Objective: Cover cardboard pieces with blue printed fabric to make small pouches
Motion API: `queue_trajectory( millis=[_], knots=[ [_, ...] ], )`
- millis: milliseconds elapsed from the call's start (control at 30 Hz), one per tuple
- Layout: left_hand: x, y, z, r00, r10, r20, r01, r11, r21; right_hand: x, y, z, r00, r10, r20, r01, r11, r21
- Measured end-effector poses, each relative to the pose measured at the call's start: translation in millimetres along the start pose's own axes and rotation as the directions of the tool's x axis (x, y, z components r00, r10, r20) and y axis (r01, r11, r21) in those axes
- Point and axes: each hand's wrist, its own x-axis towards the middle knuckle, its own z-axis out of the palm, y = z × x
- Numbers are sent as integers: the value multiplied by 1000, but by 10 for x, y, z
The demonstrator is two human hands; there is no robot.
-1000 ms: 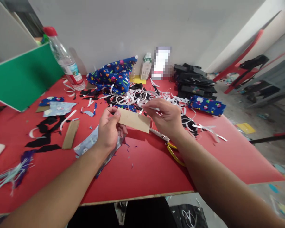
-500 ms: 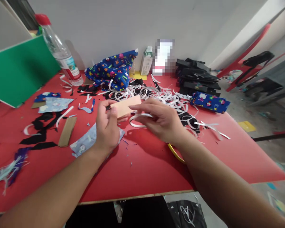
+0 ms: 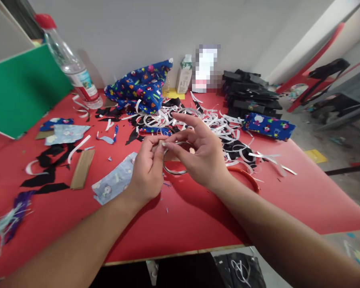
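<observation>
Holding: left hand (image 3: 148, 170) and right hand (image 3: 202, 154) now meet, fingertips touching.
Card piece (image 3: 162, 143): previously plain between hands, now mostly hidden, pinched by left.
White strip loop (image 3: 174, 170): pinched by right, hanging beneath fingers.
Scissors (image 3: 246, 176): just right of right wrist.

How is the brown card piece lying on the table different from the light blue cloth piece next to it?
The brown card strip is plain, narrow and straight-edged; the light blue cloth piece is printed with little pictures, wider and ragged at the edges. The card strip lies apart from the hands; the cloth piece reaches under the left hand. Both lie flat on the red table.
</observation>
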Motion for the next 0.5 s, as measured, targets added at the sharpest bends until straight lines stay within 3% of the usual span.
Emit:
queue_trajectory(
  millis=[167, 333, 500],
  knots=[
    [-22, 0, 32, 998, 36, -50, -35, 999, 22, -39, 13, 20, 999, -31, -30, 29, 998, -64],
    [-33, 35, 61, 998, -55, 22, 57, 988, -140, -61, 6, 45, 997, -52, -58, 48, 996, -70],
    [-46, 37, 70, 997, -49, 53, 60, 971, -233, -66, -2, 44, 996, -42, -72, 36, 996, -79]
  ],
)
